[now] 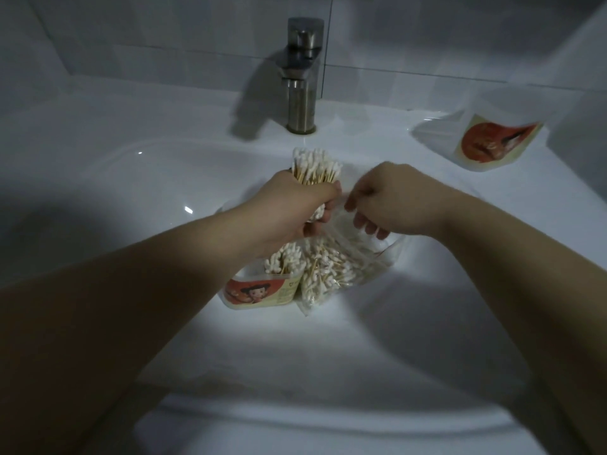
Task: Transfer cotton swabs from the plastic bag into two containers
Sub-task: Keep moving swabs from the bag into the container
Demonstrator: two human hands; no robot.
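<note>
**Swabs held over the sink (131,192), where a slip would scatter them**

Nearest, in front of the faucet (302,77), the labelled container (259,292) stands in the basin with swabs in it, touching the plastic bag (354,264), which is still well filled. Above them, the left hand (295,208) curls round an upright bundle of cotton swabs (317,165), and the right hand (387,205) pinches the bag's rim. A slack grip would likely drop swabs into the basin, and the bag crowds the container's mouth. To the right of the faucet, a second container (492,142) lies tilted, well apart.
</note>
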